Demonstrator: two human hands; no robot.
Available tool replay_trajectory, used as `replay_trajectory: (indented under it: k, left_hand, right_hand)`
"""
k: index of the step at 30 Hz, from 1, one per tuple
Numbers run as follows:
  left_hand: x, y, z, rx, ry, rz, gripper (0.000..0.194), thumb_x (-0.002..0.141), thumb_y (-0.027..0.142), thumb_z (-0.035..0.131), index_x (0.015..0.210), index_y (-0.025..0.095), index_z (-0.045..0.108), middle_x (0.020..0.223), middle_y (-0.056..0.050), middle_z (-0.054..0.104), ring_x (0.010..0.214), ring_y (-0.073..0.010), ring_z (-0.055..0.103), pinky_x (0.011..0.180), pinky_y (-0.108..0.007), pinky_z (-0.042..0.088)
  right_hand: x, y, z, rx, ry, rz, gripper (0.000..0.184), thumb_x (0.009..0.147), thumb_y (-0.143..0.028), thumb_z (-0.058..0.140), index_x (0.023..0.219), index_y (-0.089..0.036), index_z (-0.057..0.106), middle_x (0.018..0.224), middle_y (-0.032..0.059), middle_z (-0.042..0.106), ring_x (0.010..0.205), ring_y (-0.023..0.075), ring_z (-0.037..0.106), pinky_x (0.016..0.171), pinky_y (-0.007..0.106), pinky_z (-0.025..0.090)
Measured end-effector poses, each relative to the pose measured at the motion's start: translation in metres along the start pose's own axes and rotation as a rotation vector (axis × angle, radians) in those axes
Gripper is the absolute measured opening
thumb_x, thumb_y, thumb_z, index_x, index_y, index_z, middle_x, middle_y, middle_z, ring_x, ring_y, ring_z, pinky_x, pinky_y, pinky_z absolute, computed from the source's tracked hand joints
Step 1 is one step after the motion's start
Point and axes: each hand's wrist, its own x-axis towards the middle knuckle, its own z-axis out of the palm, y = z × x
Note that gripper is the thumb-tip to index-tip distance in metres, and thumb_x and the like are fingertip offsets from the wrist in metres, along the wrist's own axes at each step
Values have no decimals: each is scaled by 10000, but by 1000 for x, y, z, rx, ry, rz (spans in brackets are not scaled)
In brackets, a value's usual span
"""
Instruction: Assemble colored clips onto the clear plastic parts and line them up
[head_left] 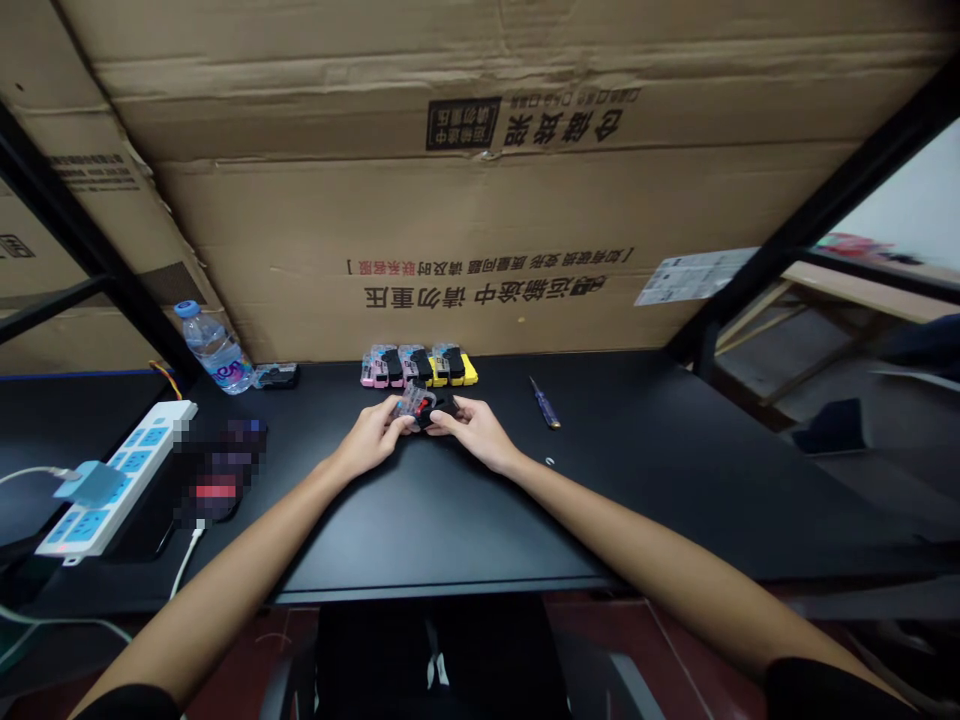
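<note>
Over the black table my two hands hold a small gadget [424, 406] with a clear plastic side, a black side and a red part in the middle. My left hand [373, 436] is closed on the clear end, thumb toward me. The fingers of my right hand [475, 431] pinch the black end. Whether the two sides are one joined piece, I cannot tell. Just behind, similar small gadgets stand in a row: pink-edged ones [386, 367] on the left, yellow-edged ones [453, 367] on the right.
A screwdriver [545, 404] and a tiny pale piece [550, 461] lie to the right. On the left are a water bottle [214, 345], another clear-and-black gadget [277, 376], a power strip [120, 478] and a phone [221, 475] on a cable. Cardboard [480, 210] walls the back edge.
</note>
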Motion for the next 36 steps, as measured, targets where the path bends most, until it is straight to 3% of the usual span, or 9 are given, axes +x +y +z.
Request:
replay_trajectory:
  k: [11, 19, 30, 36]
  left_hand:
    - [0, 0, 2, 24, -2, -11, 295, 1043, 461, 546, 1168, 207, 630, 1016, -96, 805, 919, -256, 798, 857, -373, 630]
    - [-2, 4, 1, 6, -25, -23, 355, 1030, 443, 583, 1299, 213, 547, 1036, -92, 802, 944, -249, 806, 862, -371, 639]
    - [-1, 4, 4, -65, 11, -64, 367, 993, 482, 643, 1242, 217, 600, 1048, -89, 810, 932, -259, 814, 874, -396, 655]
    - [3, 9, 3, -216, 3, -103, 399, 982, 502, 649, 1216, 179, 642, 978, -86, 789, 826, -233, 800, 788, -358, 654]
  right_hand:
    - [3, 5, 0, 40, 9, -9, 448, 770, -506, 900, 1021, -165, 754, 1031, 93, 801, 955, 259, 783, 895, 459, 678]
    - [2, -1, 0, 12, -15, 15, 485, 769, -555, 891, 1022, -162, 759, 994, 98, 805, 923, 264, 801, 885, 448, 680]
    - [1, -2, 2, 8, -1, 12, 511, 762, -588, 886, 1004, -159, 752, 964, 111, 809, 891, 283, 811, 835, 452, 687]
    - [1, -4, 2, -6, -3, -22, 467, 793, -572, 866, 975, -160, 745, 918, 93, 800, 860, 279, 803, 818, 456, 685]
